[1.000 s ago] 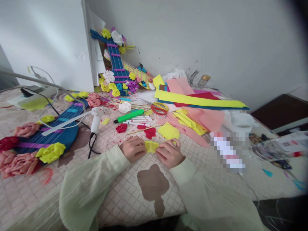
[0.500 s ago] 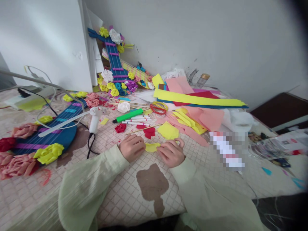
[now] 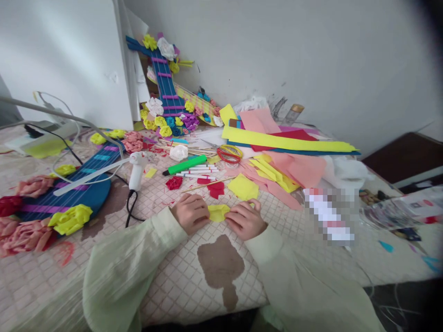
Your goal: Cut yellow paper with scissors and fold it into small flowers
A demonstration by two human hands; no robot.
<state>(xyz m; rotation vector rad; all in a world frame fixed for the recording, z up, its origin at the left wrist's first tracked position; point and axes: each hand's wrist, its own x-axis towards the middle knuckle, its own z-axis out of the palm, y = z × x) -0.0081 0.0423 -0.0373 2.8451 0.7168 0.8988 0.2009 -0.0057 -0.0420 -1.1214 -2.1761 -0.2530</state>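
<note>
A small yellow paper piece (image 3: 218, 213) is stretched between my two hands, just above the patterned table cover. My left hand (image 3: 191, 214) pinches its left end, and my right hand (image 3: 245, 219) pinches the right end. Beyond my right hand lies a flat yellow sheet (image 3: 243, 186), with red paper scraps (image 3: 216, 189) beside it. A red paper flower (image 3: 173, 183) rests past my left hand, near a green marker (image 3: 187, 165).
At left are a white glue gun (image 3: 137, 171) with a black cord and a blue paper guitar (image 3: 95, 184) with flowers. Scissors (image 3: 229, 154), a long yellow strip (image 3: 287, 140) and pink paper (image 3: 297, 168) lie farther back. Another decorated guitar (image 3: 166, 85) leans behind.
The yellow piece between my hands now shows more of its surface, bulging lower in the middle. Both hands keep their grip in nearly the same place. The view has shifted slightly.
</note>
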